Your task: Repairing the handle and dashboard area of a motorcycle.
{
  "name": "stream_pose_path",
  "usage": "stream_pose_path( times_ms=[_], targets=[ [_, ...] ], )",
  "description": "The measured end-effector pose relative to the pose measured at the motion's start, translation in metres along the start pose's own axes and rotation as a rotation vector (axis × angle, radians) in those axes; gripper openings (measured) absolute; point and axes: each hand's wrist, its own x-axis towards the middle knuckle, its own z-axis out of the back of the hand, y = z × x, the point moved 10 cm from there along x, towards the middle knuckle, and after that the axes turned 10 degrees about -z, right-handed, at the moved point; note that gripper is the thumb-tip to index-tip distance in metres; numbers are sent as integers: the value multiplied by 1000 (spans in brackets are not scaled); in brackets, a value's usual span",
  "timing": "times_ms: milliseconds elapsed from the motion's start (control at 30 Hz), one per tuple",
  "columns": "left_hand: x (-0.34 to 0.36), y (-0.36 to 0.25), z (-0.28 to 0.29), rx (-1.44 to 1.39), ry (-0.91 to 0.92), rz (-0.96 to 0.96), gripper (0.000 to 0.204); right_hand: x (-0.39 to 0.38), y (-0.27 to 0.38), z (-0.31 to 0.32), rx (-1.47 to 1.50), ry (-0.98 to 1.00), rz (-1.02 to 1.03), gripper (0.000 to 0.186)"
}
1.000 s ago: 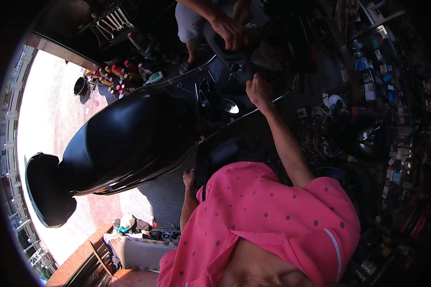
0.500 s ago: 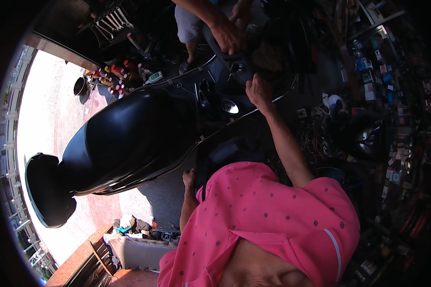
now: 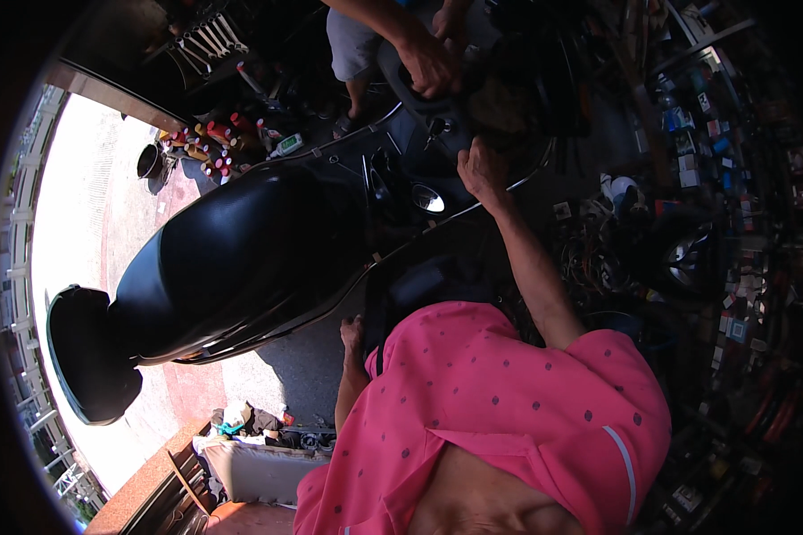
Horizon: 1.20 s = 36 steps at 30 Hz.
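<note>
A black scooter (image 3: 241, 241) stretches across the view, its long seat toward the left and its opened front part toward the upper middle. At that front part my right hand (image 3: 484, 171) is closed, its fingers bent at the edge of a dark panel; what they grip is hidden. A mirror-like shiny oval piece (image 3: 428, 198) and several tools lie near it on the scooter's footboard. Down by my knee, beside the scooter's flank, my left hand (image 3: 351, 334) has its fingers curled; I cannot make out anything in them. Across from me a co-worker's hand (image 3: 430, 69) works over the dark front panel.
Several wrenches (image 3: 210, 40) hang at the upper left above bottles with red caps (image 3: 219, 134). A black bucket (image 3: 150, 160) stands on the sunlit ground. Shelves of small boxes (image 3: 689, 169) line the right side. A grey padded bench (image 3: 263, 473) is at the lower left.
The co-worker's hands have shifted slightly to the right over the front panel. My own hands and the scooter have stayed in place.
</note>
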Motion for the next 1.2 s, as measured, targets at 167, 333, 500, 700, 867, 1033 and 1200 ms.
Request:
stream_pose_path(
  times_ms=[167, 333, 500, 700, 867, 1033, 1200],
  targets=[
    [1, 0, 0, 15, -2, -6, 47, -1, 1, 1, -13, -19, 15, 18],
    [2, -3, -2, 6, 7, -33, 43, -1, 4, 5, 33, -58, 41, 18],
    [-3, -6, 1, 8, -6, -18, 41, -1, 0, -1, 16, 8, 5, 18],
    [-3, -8, 3, 7, -7, -35, 40, 1, -1, -2, 12, 21, -20, 18],
    [-1, -2, 3, -8, -16, -14, 39, 0, -3, -4, 35, 31, -27, 18],
    [2, 0, 0, -57, -2, -42, 39, 1, -3, -4, 30, -2, -20, 20],
    [5, 7, -2, -11, 5, -30, 39, 1, -7, -9, 26, 42, -50, 20]
  ],
)
